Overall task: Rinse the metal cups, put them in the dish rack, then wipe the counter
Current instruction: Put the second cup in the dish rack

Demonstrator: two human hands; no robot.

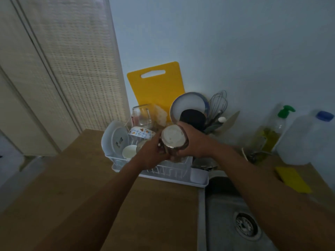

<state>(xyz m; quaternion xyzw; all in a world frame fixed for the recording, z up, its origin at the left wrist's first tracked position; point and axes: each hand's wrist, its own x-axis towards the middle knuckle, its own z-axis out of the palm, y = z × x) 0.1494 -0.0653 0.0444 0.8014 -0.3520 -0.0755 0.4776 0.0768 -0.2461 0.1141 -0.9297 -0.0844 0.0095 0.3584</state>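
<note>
Cup in both our hands at the middle of the frame: a metal cup held above the white dish rack, its flat round end turned up toward us and its long axis running down and away. Our left hand curls fingers around its lower left side. Our right hand wraps the right side, both arms stretched forward over the wooden counter.

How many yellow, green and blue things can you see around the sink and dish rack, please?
Yellow: 2, the cutting board and the cloth
Green: 1, the pump top
Blue: 1, the jug cap
Total: 4
</note>
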